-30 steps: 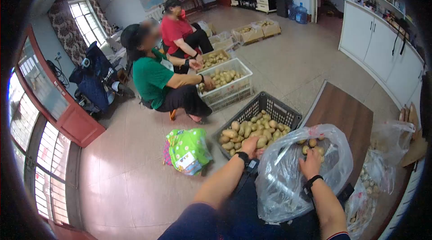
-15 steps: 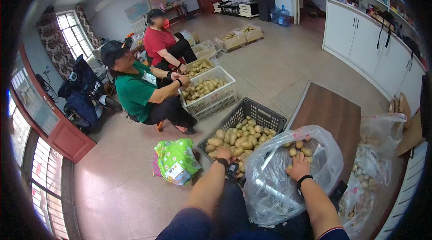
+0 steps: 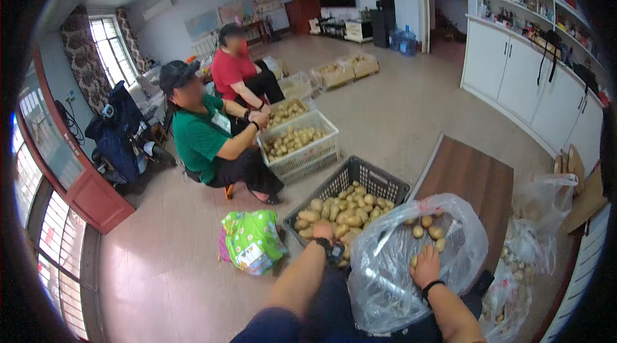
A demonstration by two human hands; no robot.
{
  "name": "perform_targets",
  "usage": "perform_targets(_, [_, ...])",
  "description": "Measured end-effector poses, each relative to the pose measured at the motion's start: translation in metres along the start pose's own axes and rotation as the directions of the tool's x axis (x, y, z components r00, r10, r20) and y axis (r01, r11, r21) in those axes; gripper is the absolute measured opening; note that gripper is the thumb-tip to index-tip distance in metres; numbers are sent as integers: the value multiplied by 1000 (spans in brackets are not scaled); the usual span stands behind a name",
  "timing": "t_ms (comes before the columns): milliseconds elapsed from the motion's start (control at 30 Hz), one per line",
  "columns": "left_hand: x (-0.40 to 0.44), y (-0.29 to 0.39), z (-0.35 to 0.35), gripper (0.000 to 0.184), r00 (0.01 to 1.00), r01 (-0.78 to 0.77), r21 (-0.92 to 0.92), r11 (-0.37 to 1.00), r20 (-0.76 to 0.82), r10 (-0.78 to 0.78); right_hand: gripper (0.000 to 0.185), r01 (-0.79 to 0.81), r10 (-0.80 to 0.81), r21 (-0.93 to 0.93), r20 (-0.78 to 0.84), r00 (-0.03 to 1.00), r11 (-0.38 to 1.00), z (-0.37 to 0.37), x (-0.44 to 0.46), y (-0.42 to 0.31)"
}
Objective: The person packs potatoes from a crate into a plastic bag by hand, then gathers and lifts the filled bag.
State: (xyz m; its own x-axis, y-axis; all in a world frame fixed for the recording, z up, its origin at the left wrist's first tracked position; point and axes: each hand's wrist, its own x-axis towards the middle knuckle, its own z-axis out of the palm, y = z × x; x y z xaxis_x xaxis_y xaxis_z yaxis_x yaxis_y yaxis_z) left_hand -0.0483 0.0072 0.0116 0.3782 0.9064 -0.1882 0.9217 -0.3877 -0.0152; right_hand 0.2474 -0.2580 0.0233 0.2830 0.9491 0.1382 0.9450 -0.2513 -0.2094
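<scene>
Right hand (image 3: 425,267) has drawn slightly back inside the clear bag (image 3: 385,285), a brown tabletop (image 3: 469,179) at the bag's one o'clock, pale floor (image 3: 173,266) at nine. That hand's fingers bend against potatoes (image 3: 436,232); the left hand (image 3: 323,232), fingertips hidden, touches others in the black crate (image 3: 382,178) at half past ten, whether either grasps I cannot tell. Plastic overlaps the crate's near side.

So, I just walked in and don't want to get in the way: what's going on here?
The camera wearer's left hand is on the light-brown oval potatoes in a black slatted plastic crate. Their right hand is inside a clear plastic bag, by small round brown potatoes; whether it grips one is hard to tell. Beyond the crate, a person in a green shirt sits by a white plastic crate of potatoes, with a person in a red shirt seated farther back.
</scene>
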Motion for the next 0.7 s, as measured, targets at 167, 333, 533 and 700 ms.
perform_targets(167, [11,30,-9,26,945,184,-955,231,107,-307,39,86,-82,37,-87,993,996,11,-4,6])
perform_targets(333, [-5,63,-18,27,946,169,-979,-111,193,-259,42,78,-60,102,-171,984,992,-7,2,-2])
perform_targets(533, [-42,104,-71,34,966,249,-969,7,248,74,38,-92,142,357,-116,983,929,-19,11,-22])
perform_targets(700, [-49,124,-68,40,909,270,-958,96,287,302,37,-93,162,739,-22,987,667,-12,22,-46])
